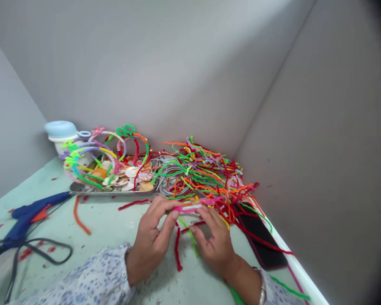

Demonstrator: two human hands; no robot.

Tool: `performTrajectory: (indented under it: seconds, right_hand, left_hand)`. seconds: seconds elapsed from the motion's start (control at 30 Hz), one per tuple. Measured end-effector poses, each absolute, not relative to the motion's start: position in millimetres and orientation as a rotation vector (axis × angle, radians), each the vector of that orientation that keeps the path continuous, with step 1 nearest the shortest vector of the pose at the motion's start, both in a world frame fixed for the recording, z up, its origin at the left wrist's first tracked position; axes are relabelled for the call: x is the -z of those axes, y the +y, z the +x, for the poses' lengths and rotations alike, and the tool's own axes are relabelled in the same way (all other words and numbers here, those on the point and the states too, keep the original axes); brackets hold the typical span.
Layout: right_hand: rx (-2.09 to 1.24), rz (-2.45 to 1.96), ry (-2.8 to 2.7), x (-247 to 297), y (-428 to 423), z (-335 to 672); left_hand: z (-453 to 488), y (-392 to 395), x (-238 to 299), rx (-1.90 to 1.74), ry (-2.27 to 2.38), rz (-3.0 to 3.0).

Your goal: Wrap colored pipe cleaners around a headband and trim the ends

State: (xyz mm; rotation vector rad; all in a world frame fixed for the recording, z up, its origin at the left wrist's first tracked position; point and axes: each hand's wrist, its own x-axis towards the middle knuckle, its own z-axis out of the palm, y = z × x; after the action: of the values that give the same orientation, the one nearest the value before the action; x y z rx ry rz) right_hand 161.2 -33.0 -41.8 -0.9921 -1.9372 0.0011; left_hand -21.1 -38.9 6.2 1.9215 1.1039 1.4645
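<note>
Between my hands is a thin pale headband strip point(192, 207), seen nearly edge-on, with fuzzy pink pipe cleaner point(178, 209) round its left part. My left hand point(157, 239) pinches the wrapped end between thumb and fingers. My right hand point(214, 243) has its fingertips closed at the strip's other end, where a pink pipe cleaner length point(217, 200) trails off to the right; its thumb stands apart, lower down. Beneath the hands lie a dark red pipe cleaner piece point(178, 250) and a light green one point(192, 239).
Behind is a metal tray point(114, 193) of shells with finished pipe-cleaner headbands point(95, 150) on it. Bare silver hoops point(169, 180) and a tangled pipe cleaner pile point(206, 169) sit right of it. A blue glue gun point(28, 216), a lidded cup point(62, 131) and a phone point(262, 241) flank the work.
</note>
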Motion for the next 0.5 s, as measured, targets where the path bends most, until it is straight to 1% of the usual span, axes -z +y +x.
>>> performTrajectory:
  seconds: [0.1,0.23,0.37,0.5]
  right_hand:
    - [0.001,-0.988,-1.943,41,-33,163]
    - [-0.024,-0.951,-1.974,38,-36,165]
    - [-0.018,-0.926,-2.004,37,-38,165]
    - [-0.091,-0.929,-2.006,38,-35,165]
  left_hand:
    - [-18,-40,-9,-1.418,1.098,1.743]
    - [-14,-34,-1,-1.272,1.079,1.390]
    - [-11,-28,10,-1.203,0.936,1.146]
    - [-8,-26,15,-1.148,0.832,1.002]
